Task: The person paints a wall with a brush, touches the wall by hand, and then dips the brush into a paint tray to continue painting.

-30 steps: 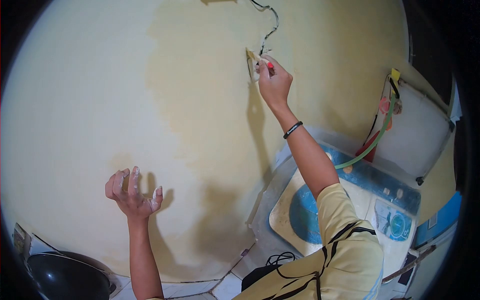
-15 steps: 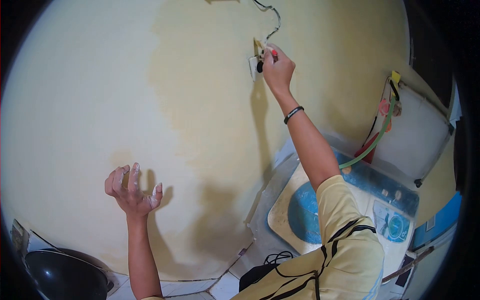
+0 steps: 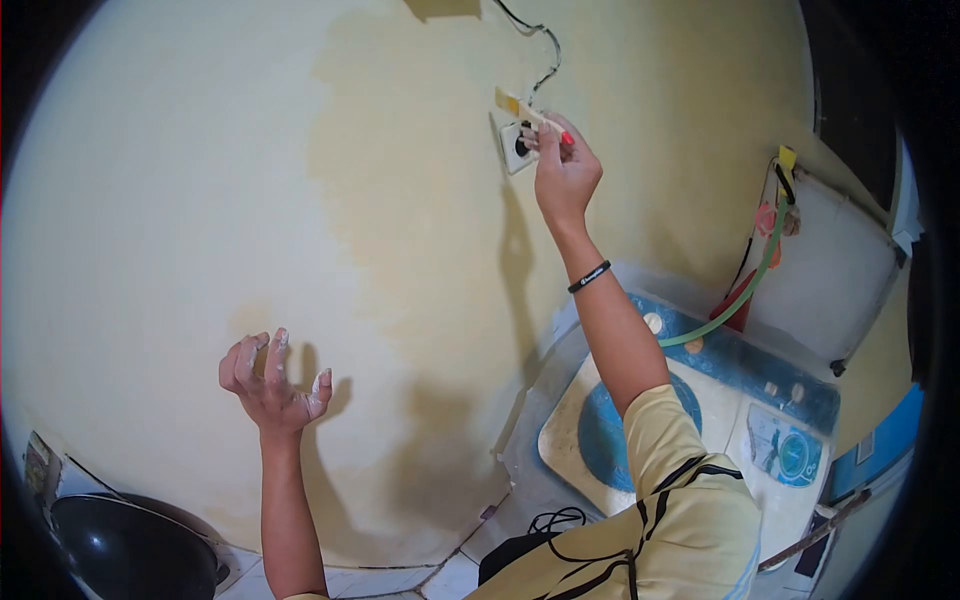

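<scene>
The grip of your right hand [image 3: 567, 182] is clamped on the brush [image 3: 530, 114], just above the socket [image 3: 510, 152]; your left hand [image 3: 271, 392], far below the socket, holds nothing, its fingers [image 3: 276, 356] apart. If your wrist [image 3: 567, 222] drops, the bristles [image 3: 508, 102] could smear the socket.

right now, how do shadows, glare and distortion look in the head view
In the head view, all three show: soft shadows on the wall near the left hand and right hand, a small glint on the black rounded object, and bowed edges with dark corners.
</scene>
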